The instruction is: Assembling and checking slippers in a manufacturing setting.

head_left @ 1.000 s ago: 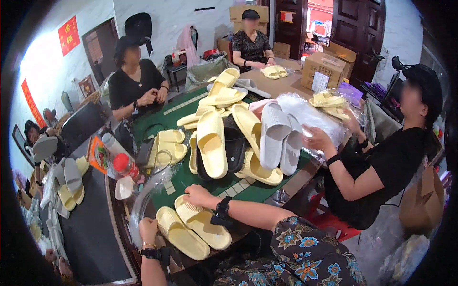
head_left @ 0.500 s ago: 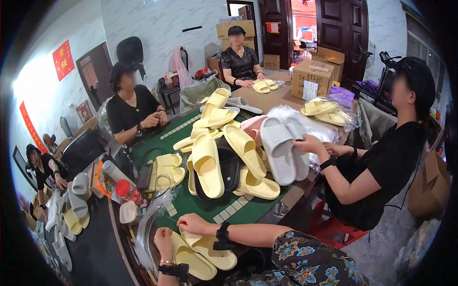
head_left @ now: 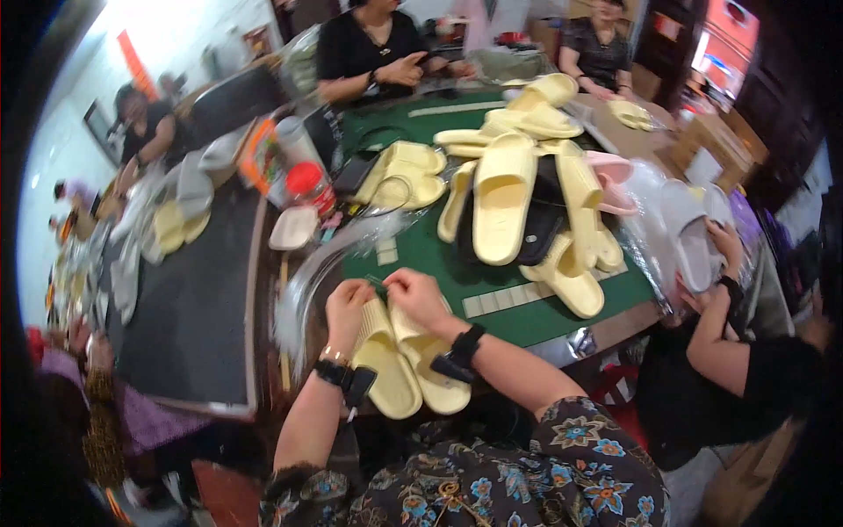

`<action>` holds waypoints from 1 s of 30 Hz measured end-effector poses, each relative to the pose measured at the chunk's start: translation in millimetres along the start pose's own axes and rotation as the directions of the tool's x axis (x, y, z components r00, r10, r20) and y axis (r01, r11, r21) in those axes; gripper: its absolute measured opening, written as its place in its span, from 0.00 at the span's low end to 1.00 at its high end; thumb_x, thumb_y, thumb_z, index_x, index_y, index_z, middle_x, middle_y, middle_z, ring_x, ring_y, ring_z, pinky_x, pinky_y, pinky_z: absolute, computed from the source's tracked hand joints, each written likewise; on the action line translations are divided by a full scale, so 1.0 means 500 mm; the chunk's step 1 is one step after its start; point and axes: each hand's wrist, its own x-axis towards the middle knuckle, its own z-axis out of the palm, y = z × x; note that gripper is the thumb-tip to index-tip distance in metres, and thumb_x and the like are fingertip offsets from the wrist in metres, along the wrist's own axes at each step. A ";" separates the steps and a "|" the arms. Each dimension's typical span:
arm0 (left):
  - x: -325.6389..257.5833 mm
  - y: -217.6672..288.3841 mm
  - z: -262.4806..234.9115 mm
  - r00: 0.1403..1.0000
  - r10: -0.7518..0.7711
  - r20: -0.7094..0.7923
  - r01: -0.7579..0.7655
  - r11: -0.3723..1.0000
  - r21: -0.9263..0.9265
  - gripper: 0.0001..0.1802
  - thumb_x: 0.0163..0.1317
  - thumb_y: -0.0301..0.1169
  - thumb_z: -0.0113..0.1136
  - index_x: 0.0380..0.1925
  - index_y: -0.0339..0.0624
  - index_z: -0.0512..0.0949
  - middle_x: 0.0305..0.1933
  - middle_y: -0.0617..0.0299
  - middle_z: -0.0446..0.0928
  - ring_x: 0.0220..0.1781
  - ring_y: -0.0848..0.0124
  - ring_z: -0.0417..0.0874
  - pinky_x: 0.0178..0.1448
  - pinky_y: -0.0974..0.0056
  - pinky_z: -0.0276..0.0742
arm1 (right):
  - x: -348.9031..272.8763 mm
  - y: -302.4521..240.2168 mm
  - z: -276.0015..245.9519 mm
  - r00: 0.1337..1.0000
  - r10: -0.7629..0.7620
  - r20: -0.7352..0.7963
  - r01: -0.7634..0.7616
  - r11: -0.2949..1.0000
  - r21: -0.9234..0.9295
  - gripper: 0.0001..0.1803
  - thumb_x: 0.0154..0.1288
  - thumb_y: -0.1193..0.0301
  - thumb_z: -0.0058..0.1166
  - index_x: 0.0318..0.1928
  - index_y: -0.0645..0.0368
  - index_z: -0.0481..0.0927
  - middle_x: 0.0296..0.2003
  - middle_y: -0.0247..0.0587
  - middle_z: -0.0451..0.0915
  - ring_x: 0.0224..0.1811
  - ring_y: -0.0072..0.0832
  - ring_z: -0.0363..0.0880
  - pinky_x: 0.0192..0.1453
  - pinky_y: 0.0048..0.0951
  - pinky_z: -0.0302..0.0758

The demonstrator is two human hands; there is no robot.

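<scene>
- Okay, left hand (head_left: 347, 303): fingertips pinched together at the near-left part of the green mat (head_left: 369, 241), something thin and greenish by them, too blurred to say whether it's gripped
- Right hand (head_left: 420, 299): just beside the left one over the mat's near edge, fingers curled closed, can't tell what's between them
- Cream slide sandals (head_left: 389, 378): a pair side by side, jutting out past the mat's near edge, strap ends right under both hands; contact with the hands unclear
- Heaped cream slides (head_left: 502, 202): on the mat, right of its middle, black slide (head_left: 544, 228) partly under them, pink slide (head_left: 612, 180) at the heap's right
- Another cream pair (head_left: 404, 176): left side of the mat
- Pale tiles (head_left: 505, 299): in a row near the mat's near edge
- Clear plastic strips (head_left: 303, 290): along the mat's near-left corner
- Red-lidded jar (head_left: 307, 180), white dish (head_left: 292, 228): off the mat's left edge
- Co-worker's hand (head_left: 724, 241): beyond the mat's right edge, on a grey slide (head_left: 687, 235)
</scene>
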 end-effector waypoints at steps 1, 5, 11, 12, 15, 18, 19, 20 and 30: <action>-0.004 0.005 0.002 0.999 -0.023 -0.025 0.023 1.000 -0.006 0.07 0.65 0.23 0.55 0.39 0.29 0.77 0.35 0.58 0.81 0.37 0.73 0.82 0.43 0.70 0.79 | -0.002 -0.006 -0.006 0.997 0.064 0.040 -0.065 0.997 0.041 0.10 0.61 0.72 0.52 0.40 0.63 0.81 0.29 0.42 0.82 0.28 0.23 0.79 0.35 0.27 0.75; -0.012 -0.005 -0.018 0.996 -0.061 -0.062 0.061 0.998 0.001 0.09 0.65 0.25 0.55 0.40 0.28 0.77 0.38 0.55 0.81 0.39 0.72 0.83 0.45 0.70 0.80 | -0.011 -0.013 0.013 0.992 0.081 0.098 -0.082 0.997 0.003 0.09 0.61 0.72 0.53 0.39 0.64 0.80 0.27 0.39 0.82 0.27 0.19 0.77 0.33 0.25 0.74; -0.019 -0.010 -0.017 0.997 -0.044 -0.071 0.036 0.993 -0.112 0.08 0.65 0.25 0.55 0.39 0.29 0.78 0.35 0.56 0.82 0.36 0.73 0.83 0.42 0.71 0.79 | -0.020 -0.010 0.022 0.996 0.070 0.046 -0.071 0.998 0.002 0.09 0.62 0.71 0.55 0.35 0.65 0.80 0.25 0.37 0.80 0.26 0.19 0.76 0.32 0.24 0.73; -0.019 -0.012 -0.019 0.996 -0.046 -0.073 0.038 0.993 -0.113 0.08 0.65 0.25 0.55 0.39 0.29 0.78 0.35 0.56 0.82 0.36 0.73 0.83 0.42 0.71 0.79 | -0.020 -0.013 0.023 0.996 0.072 0.049 -0.072 0.997 0.001 0.09 0.62 0.71 0.55 0.35 0.65 0.80 0.25 0.37 0.80 0.26 0.19 0.76 0.32 0.24 0.73; -0.019 -0.010 -0.018 0.997 -0.054 -0.058 0.044 0.986 -0.160 0.08 0.65 0.25 0.56 0.39 0.29 0.78 0.35 0.57 0.82 0.35 0.75 0.82 0.42 0.72 0.79 | -0.019 -0.019 0.023 0.997 0.066 0.028 -0.065 0.998 -0.022 0.08 0.60 0.71 0.56 0.33 0.65 0.78 0.26 0.45 0.80 0.26 0.32 0.79 0.33 0.32 0.75; -0.022 0.008 -0.009 0.994 -0.073 -0.087 0.054 0.978 -0.199 0.07 0.63 0.25 0.59 0.37 0.31 0.78 0.33 0.60 0.81 0.33 0.77 0.81 0.39 0.73 0.77 | -0.016 -0.018 0.019 0.997 0.070 0.018 -0.070 0.997 -0.014 0.08 0.60 0.71 0.56 0.32 0.65 0.78 0.26 0.46 0.80 0.26 0.32 0.80 0.33 0.32 0.76; -0.021 0.011 -0.010 0.993 -0.074 -0.087 0.059 0.985 -0.163 0.07 0.62 0.25 0.60 0.36 0.31 0.78 0.32 0.62 0.81 0.32 0.78 0.80 0.38 0.73 0.77 | -0.015 -0.017 0.018 0.997 0.070 0.022 -0.070 0.998 -0.003 0.08 0.61 0.71 0.55 0.33 0.65 0.79 0.25 0.42 0.80 0.26 0.26 0.78 0.33 0.28 0.75; -0.021 0.012 -0.010 0.993 -0.076 -0.087 0.065 0.990 -0.126 0.06 0.61 0.24 0.61 0.36 0.32 0.78 0.31 0.63 0.80 0.32 0.79 0.79 0.37 0.74 0.76 | -0.015 -0.015 0.018 0.997 0.071 0.027 -0.072 0.997 0.007 0.09 0.62 0.71 0.55 0.35 0.65 0.79 0.24 0.38 0.80 0.26 0.20 0.76 0.33 0.24 0.74; -0.022 -0.001 -0.014 0.993 -0.078 -0.089 0.066 0.990 -0.125 0.06 0.60 0.24 0.61 0.35 0.31 0.78 0.31 0.63 0.80 0.33 0.79 0.80 0.37 0.74 0.76 | -0.018 -0.023 0.019 0.996 0.084 0.015 -0.084 0.996 -0.004 0.07 0.60 0.72 0.55 0.32 0.65 0.79 0.25 0.45 0.80 0.25 0.30 0.80 0.33 0.30 0.75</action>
